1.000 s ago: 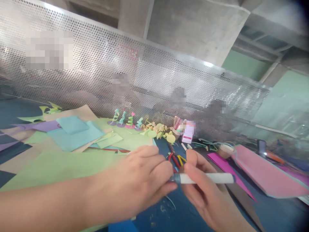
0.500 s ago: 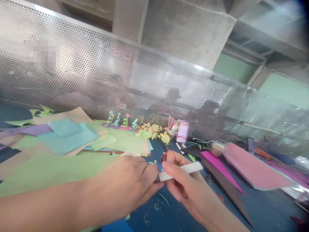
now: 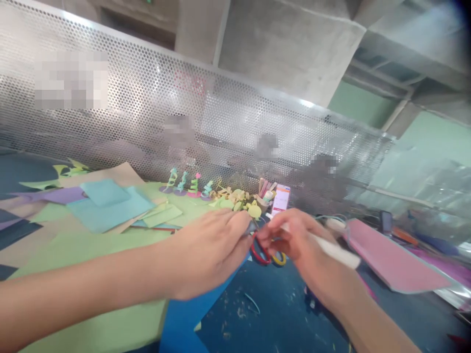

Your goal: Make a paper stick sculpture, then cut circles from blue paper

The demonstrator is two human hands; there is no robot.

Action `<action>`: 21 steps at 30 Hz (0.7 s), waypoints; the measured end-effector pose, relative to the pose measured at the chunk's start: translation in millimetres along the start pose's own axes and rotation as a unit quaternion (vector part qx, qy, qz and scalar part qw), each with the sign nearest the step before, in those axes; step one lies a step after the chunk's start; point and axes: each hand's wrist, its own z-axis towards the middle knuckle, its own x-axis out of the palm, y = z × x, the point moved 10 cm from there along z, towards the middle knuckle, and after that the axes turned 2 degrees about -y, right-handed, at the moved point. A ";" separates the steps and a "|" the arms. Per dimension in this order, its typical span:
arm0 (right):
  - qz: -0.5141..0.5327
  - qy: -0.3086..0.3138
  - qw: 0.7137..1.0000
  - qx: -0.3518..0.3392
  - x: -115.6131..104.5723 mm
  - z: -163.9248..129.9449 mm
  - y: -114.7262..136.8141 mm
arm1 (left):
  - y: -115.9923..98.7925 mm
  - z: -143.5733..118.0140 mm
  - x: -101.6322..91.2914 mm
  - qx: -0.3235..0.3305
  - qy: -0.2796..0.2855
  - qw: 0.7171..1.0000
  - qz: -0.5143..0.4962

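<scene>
My right hand [image 3: 307, 245] is closed around a white pen-like marker [image 3: 336, 252]. The marker's thin white tip points up and left, and its thick end sticks out behind my hand. My left hand [image 3: 215, 247] is closed, palm down, with a small grey piece [image 3: 252, 227], possibly the marker's cap, at its fingertips. Scissors [image 3: 260, 255] with red and yellow handles lie between my hands, just below my right fingers; their blades are hidden. Blue paper [image 3: 187, 318] lies under and in front of my left hand.
Light green sheets [image 3: 91, 260] and blue paper pieces [image 3: 110, 208] spread at the left. Small paper spirals [image 3: 195, 185] stand on discs near the perforated metal screen [image 3: 235, 122]. A phone [image 3: 281, 198] stands upright behind my right hand. A pink folder [image 3: 390, 255] lies at the right.
My hands have moved apart: the right went up and right with the white marker, the left slightly up. The scissors' handles and more blue paper now show.
</scene>
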 end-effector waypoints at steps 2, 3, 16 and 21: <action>-0.017 0.012 1.000 -0.017 11.6 -3.8 -3.6 | 0.0 -0.6 6.1 0.013 -0.001 1.000 0.028; -0.012 0.011 1.000 -0.018 14.7 -5.0 -6.1 | -0.9 -2.2 8.6 0.019 -0.004 0.999 0.042; -0.357 0.002 0.931 0.072 -89.1 26.1 -81.4 | 66.8 -26.8 29.0 -0.111 0.084 0.990 -0.007; -0.389 -0.082 0.912 0.097 -157.2 33.0 -117.9 | 86.9 -40.9 52.6 -0.112 0.216 0.966 -0.085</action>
